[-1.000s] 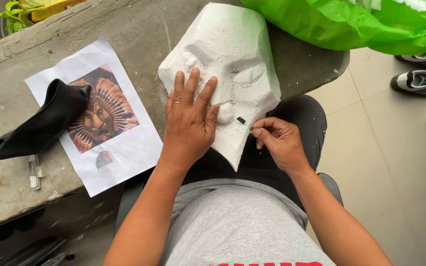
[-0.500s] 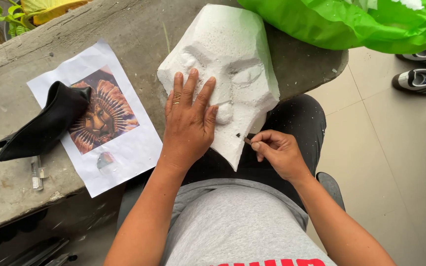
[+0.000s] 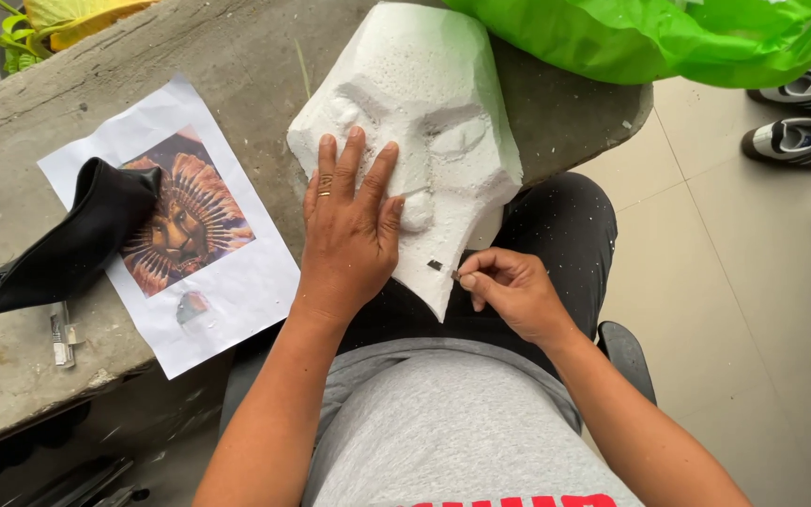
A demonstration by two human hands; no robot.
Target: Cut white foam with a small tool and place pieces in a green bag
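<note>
Head view: left hand (image 3: pixel 349 235) still flat, fingers spread, on foam face (image 3: pixel 424 103); right hand (image 3: pixel 509 291) pinching small blade (image 3: pixel 438 267), nearer chin; printed picture (image 3: pixel 185 225), black cloth (image 3: pixel 77 239) alongside.

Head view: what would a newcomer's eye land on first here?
The big white foam face carving at centre, propped from the concrete bench onto the person's lap. The left hand lies flat on it, while the right hand pinches a small blade at its lower edge. A printed picture of a feathered mask lies left, a black cloth partly covering it.
</note>
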